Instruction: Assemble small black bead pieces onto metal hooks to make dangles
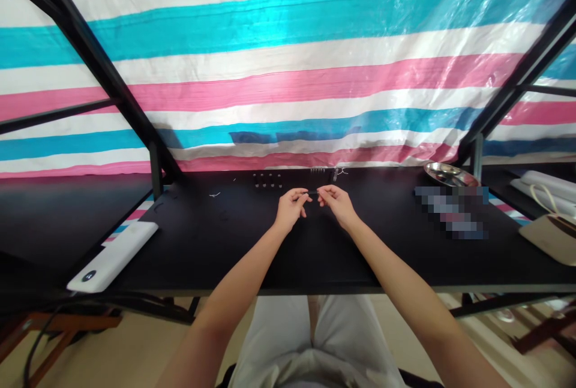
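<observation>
Both hands are held close together over the middle of the black table (216,244). A small thin dark piece (313,192) spans the gap between my fingertips. My left hand (292,205) pinches its left end, and my right hand (335,201) pinches the right end. Just beyond them, several small pieces (267,180) stand in rows to the left, and a short row of small pieces (317,170) lies near the back edge. Beside that row is a small item with white ties (338,173). What exactly the dark piece is cannot be made out.
A white elongated device (114,256) lies at the table's left edge. A round metal tray (452,176) sits at the back right, with a blurred-out patch in front of it. A beige bag (551,237) is at the far right. White scraps (215,194) lie left of the rows. Black frame posts flank the table.
</observation>
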Demonstrator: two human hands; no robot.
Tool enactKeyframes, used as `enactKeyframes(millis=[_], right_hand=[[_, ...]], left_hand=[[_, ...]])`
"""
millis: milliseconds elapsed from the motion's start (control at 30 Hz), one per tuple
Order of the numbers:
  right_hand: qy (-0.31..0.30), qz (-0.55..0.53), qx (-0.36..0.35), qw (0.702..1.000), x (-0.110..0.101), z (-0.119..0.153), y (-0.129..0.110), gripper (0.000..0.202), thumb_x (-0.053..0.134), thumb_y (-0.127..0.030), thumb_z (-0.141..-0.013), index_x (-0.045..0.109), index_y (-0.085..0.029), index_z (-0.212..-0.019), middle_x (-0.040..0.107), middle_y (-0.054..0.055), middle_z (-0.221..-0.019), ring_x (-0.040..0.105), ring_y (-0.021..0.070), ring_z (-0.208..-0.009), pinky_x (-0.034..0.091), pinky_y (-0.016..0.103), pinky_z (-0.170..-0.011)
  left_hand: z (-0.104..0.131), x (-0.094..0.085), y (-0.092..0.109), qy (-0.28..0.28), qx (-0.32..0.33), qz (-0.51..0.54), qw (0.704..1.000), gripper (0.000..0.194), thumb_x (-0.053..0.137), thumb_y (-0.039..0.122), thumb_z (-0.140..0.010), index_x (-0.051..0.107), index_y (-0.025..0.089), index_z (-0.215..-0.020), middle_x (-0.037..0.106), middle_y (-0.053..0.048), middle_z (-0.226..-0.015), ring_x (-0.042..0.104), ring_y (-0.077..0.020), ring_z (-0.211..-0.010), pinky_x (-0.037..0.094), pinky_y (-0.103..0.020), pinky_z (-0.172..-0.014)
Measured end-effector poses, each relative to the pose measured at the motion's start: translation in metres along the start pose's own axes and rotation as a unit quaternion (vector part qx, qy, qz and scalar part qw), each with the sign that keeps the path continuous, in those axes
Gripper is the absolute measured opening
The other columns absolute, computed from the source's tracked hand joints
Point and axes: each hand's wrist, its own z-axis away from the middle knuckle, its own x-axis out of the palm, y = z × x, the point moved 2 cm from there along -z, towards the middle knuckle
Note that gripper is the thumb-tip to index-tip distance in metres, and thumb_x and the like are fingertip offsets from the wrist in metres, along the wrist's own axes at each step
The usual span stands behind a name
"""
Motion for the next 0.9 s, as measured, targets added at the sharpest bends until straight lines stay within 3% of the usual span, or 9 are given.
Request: enactKeyframes(millis=[433,733,900], right_hand=[[0.005,0.03,-0.042,0.999,0.001,0.001,0.0,0.029,0.064,-0.043,-0.069,0.059,-0.016,-0.078,0.059,-0.001,-0.06,0.053,0.0104,-0.051,0.042,0.027,-0.055],[-0.003,0.034,-0.054,0.998,0.003,0.002,-0.005,0.029,0.063,-0.044,-0.07,0.059,-0.017,-0.078,0.058,-0.001,-0.059,0.052,0.0102,-0.051,0.042,0.027,-0.055],[-0.016,0.033,-0.056,0.998,0.003,0.003,-0.003,0.03,0.062,-0.045,-0.071,0.059,-0.017,-0.079,0.058,-0.001,-0.061,0.052,0.0101,-0.052,0.042,0.027,-0.056]], left_hand=[[0.001,0.001,-0.001,0.006,0.051,-0.079,0.996,0.021,0.05,0.033,-0.08,0.052,0.014,-0.09,0.063,-0.002,-0.074,0.045,-0.0044,-0.031,0.035,-0.018,-0.034],[0.008,-0.002,0.002,-0.006,0.136,-0.25,0.959,0.025,0.034,0.04,-0.089,0.049,0.02,-0.087,0.06,0.003,-0.071,0.048,-0.0051,-0.042,0.039,-0.018,-0.049],[0.01,-0.002,0.005,-0.011,0.133,-0.274,0.952,0.035,0.027,0.042,-0.091,0.046,0.019,-0.074,0.056,0.003,-0.061,0.048,-0.0067,-0.043,0.039,-0.02,-0.053]])
